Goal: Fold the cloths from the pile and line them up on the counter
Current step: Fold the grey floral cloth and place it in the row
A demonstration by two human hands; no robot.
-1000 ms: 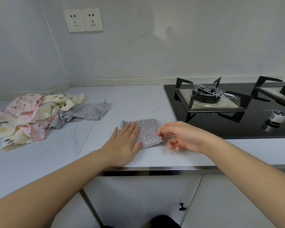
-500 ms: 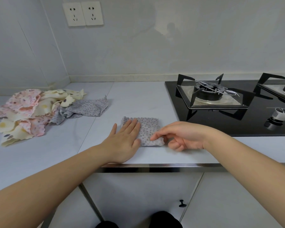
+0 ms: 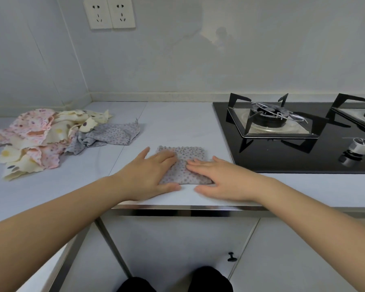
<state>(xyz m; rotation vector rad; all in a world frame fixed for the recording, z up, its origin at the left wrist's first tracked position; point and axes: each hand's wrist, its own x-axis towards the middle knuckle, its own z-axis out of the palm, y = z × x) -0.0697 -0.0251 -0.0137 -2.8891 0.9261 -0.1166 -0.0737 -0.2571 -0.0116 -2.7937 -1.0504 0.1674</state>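
A pale, stained wall [image 3: 219, 60] closes off the back of the room, with a double wall socket [image 3: 109, 14] set high on it. Below runs a light countertop [image 3: 177, 123] with a steel front edge, over white cabinet doors [image 3: 177, 245] (one small black knob is seen). A black glass gas hob [image 3: 299, 144] is sunk into the counter's right part. On the left, the pile of unfolded cloths [image 3: 40, 140] is heaped, pink, cream and grey. Near the front edge, just left of the hob, the folded grey dotted cloth [image 3: 185, 163] is lain flat. It is pressed by the left hand [image 3: 150, 175] and right hand [image 3: 217, 178], both open-palmed, nothing gripped.
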